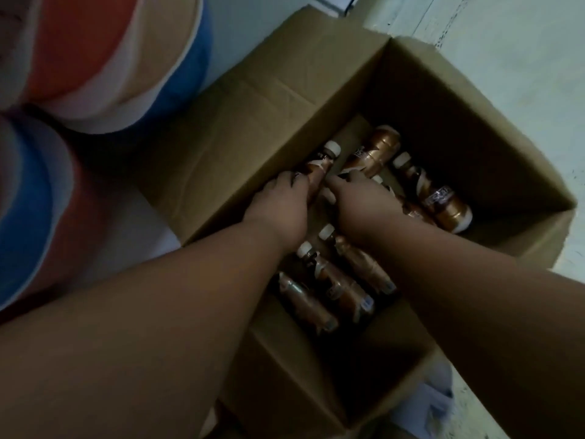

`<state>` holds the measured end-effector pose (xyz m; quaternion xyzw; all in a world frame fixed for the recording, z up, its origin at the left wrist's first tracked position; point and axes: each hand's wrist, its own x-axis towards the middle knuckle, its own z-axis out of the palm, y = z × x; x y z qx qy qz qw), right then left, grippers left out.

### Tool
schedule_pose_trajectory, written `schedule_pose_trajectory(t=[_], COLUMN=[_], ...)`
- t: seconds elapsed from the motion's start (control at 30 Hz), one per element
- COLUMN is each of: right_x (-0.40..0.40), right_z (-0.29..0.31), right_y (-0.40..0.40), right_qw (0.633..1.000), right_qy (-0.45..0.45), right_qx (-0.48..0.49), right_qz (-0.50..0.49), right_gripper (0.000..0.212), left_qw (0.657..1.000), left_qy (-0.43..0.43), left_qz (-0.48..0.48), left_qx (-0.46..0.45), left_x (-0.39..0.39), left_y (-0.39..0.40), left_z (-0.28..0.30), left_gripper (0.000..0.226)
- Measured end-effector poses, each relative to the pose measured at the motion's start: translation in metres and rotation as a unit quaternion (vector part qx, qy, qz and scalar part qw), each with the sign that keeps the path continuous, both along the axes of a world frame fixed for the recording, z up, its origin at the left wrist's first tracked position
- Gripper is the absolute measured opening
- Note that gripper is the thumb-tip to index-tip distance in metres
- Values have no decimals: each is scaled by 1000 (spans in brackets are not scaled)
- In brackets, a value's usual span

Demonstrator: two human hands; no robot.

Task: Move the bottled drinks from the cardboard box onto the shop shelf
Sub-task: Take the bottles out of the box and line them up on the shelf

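Off to the left of my fingers sit big striped bundles [95, 58] in red, white and blue; pale floor [506, 58] stretches beyond and right.

A dim stockroom or back corner of a shop, seen from above. An open cardboard box [427, 122] sits on a pale, scuffed floor [512, 58], its flaps folded outward. Inside lie many identical brown bottled drinks [443, 201] with white caps and matching printed labels, lying loose on their sides, as goods packed in bulk. To the left are large rounded bundles [104, 58] banded in red, white, tan and blue, blurred beyond telling what they are.
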<state>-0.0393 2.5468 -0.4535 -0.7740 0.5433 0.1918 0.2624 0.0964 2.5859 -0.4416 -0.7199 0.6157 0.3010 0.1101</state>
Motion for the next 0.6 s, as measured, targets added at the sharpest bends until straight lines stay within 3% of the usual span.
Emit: schedule_pose_trajectory(t=[0.13,0.23,0.33,0.47,0.6], right_x=[14,24,33,34,21], right_z=[-22,-25,-23,-20,8], right_y=[-16,-18,-15,-19,-13], right_qw=[996,991,984,967,972], right_qy=[72,109,146,173,91], right_qx=[-42,-77,-94,-152,-183], right_qz=[21,19,42,111,114], right_gripper=[43,39,37,37,40], left_qw=[988,990,995,988,971], left_qy=[-113,-133,-86,18,134], left_qz=[-74,-32,38,145,196], left_qx=[-79,-42,27,48,13], left_x=[-15,-21,-15,-1,8], left_y=[-7,-1,7,17,23], left_z=[-34,-50,-54,-31,18], left_gripper=[49,62,71,74,78])
